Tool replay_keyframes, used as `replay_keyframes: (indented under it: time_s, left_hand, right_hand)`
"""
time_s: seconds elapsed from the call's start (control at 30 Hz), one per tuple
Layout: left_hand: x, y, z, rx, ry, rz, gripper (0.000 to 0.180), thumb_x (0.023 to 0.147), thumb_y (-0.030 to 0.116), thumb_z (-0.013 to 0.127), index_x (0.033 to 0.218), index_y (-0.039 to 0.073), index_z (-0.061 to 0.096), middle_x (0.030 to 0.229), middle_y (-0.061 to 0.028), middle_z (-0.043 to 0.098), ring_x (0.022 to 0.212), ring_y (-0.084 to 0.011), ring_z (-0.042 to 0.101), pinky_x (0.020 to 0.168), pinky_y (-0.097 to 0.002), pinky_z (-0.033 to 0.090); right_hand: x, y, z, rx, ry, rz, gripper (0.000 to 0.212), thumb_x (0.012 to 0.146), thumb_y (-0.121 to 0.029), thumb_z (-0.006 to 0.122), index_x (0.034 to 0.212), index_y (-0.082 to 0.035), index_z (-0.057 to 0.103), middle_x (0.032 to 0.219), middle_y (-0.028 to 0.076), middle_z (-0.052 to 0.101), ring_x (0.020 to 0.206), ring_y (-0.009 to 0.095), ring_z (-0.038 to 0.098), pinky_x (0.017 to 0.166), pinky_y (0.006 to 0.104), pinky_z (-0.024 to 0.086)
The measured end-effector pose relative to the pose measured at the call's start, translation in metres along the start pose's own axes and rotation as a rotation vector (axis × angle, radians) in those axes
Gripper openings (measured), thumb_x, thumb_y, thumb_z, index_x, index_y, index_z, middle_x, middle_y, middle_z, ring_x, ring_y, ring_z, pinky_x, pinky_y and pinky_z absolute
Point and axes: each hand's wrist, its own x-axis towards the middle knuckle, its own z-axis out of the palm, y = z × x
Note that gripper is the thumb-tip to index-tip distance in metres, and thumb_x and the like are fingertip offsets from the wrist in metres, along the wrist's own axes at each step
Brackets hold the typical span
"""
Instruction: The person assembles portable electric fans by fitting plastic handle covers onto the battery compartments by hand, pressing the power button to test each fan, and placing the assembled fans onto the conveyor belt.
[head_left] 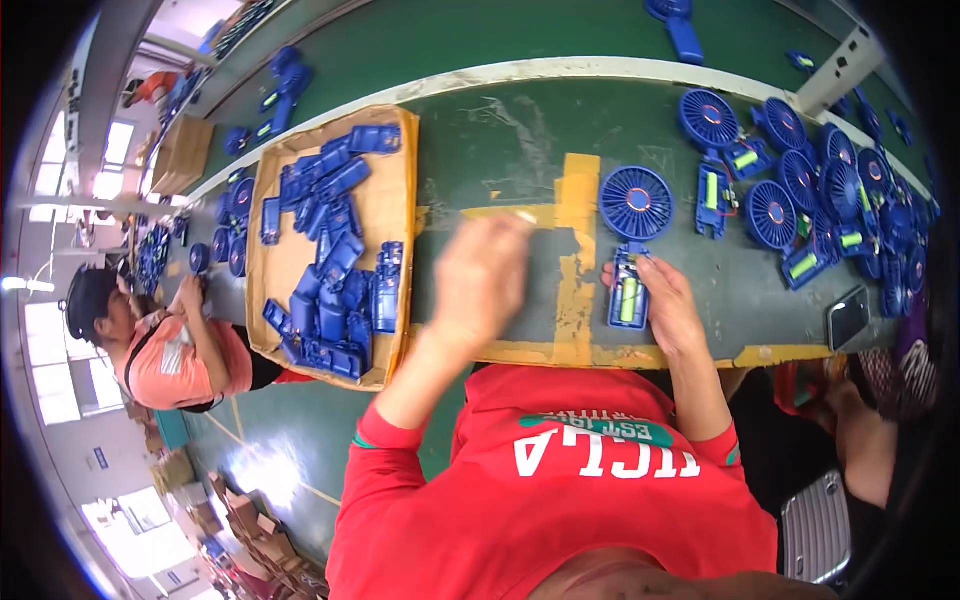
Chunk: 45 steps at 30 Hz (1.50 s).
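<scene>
One blue plastic hand fan [638, 205] with a round head is held by the right hand [675, 300]. Its handle is pinched between the thumb on one side and the fingertips on the other. The head is found at 11 o'clock from these fingers, and the handle is pointed to 6 o'clock. In the handle, one yellow-green tube-shaped battery [629, 300] can be seen.

The left hand [485, 275] is blurred, so it cannot be told how wide its fingers are spread or if anything is held. From it, the fan is seen between 2 and 3 o'clock.

At 9 o'clock from the left hand, one brown cardboard tray [410, 200] is filled with small blue plastic parts [345, 255], too jumbled to be counted. At 2 o'clock from the right hand, many more blue fans [771, 214] are heaped on the green surface [480, 130]. One dark phone [849, 318] is seen at 3 o'clock.
</scene>
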Motion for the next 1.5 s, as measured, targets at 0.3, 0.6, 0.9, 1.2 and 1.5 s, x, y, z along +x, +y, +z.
replay_keyframes:
  time_s: [0.3, 0.6, 0.9, 1.2, 1.5]
  left_hand:
    - [0.02, -0.19, -0.077, 0.686, -0.167, -0.369, 0.028, 0.075, 0.013, 0.059, 0.101, 0.006, 0.063, 0.1, -0.0156, 0.063, 0.094, -0.0331, 0.059, 0.083, -0.0417, 0.048]
    - [0.036, -0.208, -0.064, 0.872, -0.034, -0.224, 0.01, 0.075, 0.014, 0.06, 0.081, 0.006, 0.062, 0.08, -0.0139, 0.063, 0.078, -0.0324, 0.06, 0.068, -0.0428, 0.048]
    - [0.031, -0.059, -0.032, -0.99, 0.31, -0.661, 0.016, 0.083, 0.008, 0.064, 0.095, 0.005, 0.055, 0.089, -0.005, 0.06, 0.078, -0.0141, 0.059, 0.071, -0.0273, 0.05]
    - [-0.028, -0.016, 0.03, -0.958, -0.176, -1.063, 0.019, 0.088, 0.015, 0.059, 0.098, 0.0, 0.055, 0.09, -0.0106, 0.065, 0.072, -0.0188, 0.064, 0.068, -0.0286, 0.054]
    - [-0.021, 0.027, 0.029, -0.104, -0.152, -0.202, 0.009, 0.076, 0.007, 0.066, 0.084, 0.003, 0.064, 0.08, -0.0125, 0.063, 0.073, -0.0299, 0.062, 0.065, -0.0358, 0.05]
  right_hand:
    - [0.0, -0.001, 0.001, 0.066, -0.017, -0.005, 0.026, 0.094, -0.018, 0.048, 0.106, 0.005, 0.053, 0.101, 0.018, 0.062, 0.091, 0.023, 0.064, 0.081, 0.0311, 0.052]
    - [0.005, -0.003, -0.001, 0.131, -0.051, 0.035, 0.027, 0.093, -0.017, 0.05, 0.108, 0.005, 0.051, 0.104, 0.018, 0.062, 0.093, 0.022, 0.063, 0.084, 0.0305, 0.05]
    - [0.001, -0.006, 0.0, 0.149, -0.023, 0.034, 0.028, 0.093, -0.019, 0.05, 0.11, 0.005, 0.05, 0.102, 0.016, 0.062, 0.093, 0.02, 0.062, 0.082, 0.0289, 0.05]
    - [0.0, -0.007, 0.003, 0.133, -0.014, 0.059, 0.029, 0.094, -0.019, 0.049, 0.111, 0.005, 0.05, 0.102, 0.015, 0.062, 0.092, 0.018, 0.062, 0.082, 0.0279, 0.05]
    - [0.001, -0.003, 0.002, 0.169, -0.003, 0.034, 0.031, 0.094, -0.02, 0.05, 0.112, 0.004, 0.049, 0.104, 0.015, 0.062, 0.094, 0.019, 0.062, 0.084, 0.028, 0.049]
